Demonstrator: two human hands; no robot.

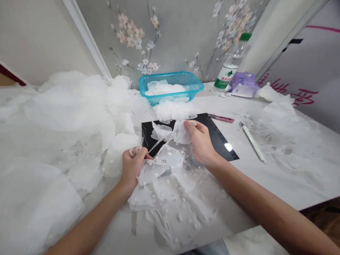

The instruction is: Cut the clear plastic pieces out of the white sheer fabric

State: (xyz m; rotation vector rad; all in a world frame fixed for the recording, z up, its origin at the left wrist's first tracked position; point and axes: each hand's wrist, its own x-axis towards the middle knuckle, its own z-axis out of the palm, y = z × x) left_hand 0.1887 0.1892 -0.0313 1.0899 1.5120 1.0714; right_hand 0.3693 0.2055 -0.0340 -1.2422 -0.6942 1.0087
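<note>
My left hand [132, 167] pinches a thin white cord or strip at the edge of a sheer white dotted fabric [170, 202], which spreads over the table's near side. My right hand [201, 140] holds a small white dotted piece [182, 132] between thumb and fingers, above a black mat [212, 136]. A narrow translucent strip runs from near my left hand toward that piece. Under my hands, several flat white shaped pieces with raised dots overlap. The fabric hides the mat's near corner.
A great heap of white tulle [61, 120] fills the left side. Behind the mat stand a teal plastic basket [170, 86] of white pieces, a water bottle [232, 60] and a purple packet [244, 85]. A pink utility knife [220, 118] and a pale craft tool [253, 143] lie to the right.
</note>
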